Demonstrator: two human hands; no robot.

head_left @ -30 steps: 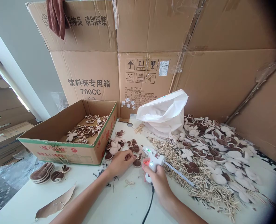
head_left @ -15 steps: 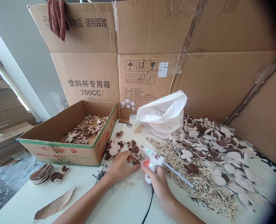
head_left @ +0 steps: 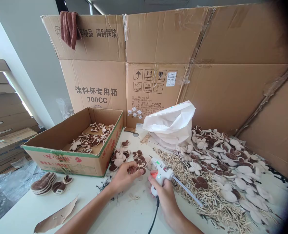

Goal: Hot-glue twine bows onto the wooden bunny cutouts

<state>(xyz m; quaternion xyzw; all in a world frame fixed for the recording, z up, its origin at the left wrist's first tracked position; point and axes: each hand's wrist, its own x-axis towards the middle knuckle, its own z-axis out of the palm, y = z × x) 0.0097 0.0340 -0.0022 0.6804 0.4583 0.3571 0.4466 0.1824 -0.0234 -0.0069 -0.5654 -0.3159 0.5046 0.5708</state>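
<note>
My left hand [head_left: 125, 177] pinches a small brown felt piece [head_left: 141, 169] with a cream cord bow on it, at the middle of the white table. Just to the right, my right hand [head_left: 163, 191] is wrapped round a white glue gun [head_left: 161, 172], its nozzle pointing up and to the left near the felt piece. A translucent glue stick [head_left: 187, 190] sticks out of the gun's back. Beyond my left fingers lie brown and cream felt pieces [head_left: 119, 158]. One loose cord bow [head_left: 133, 197] rests on the table below my hands.
An open cardboard box [head_left: 70, 162] holding bow pieces stands at the left. To the right spread a heap of cord bows [head_left: 221, 201] and a pile of felt shapes [head_left: 214, 146]. A white bag [head_left: 170, 125] sits before the tall cardboard wall [head_left: 156, 39]. Torn cardboard [head_left: 57, 216] lies front left.
My left hand has lifted the brown piece slightly and tilted it. The glue gun's nozzle stays close by. The whole view has shifted slightly, with the scene lower in the frame.
</note>
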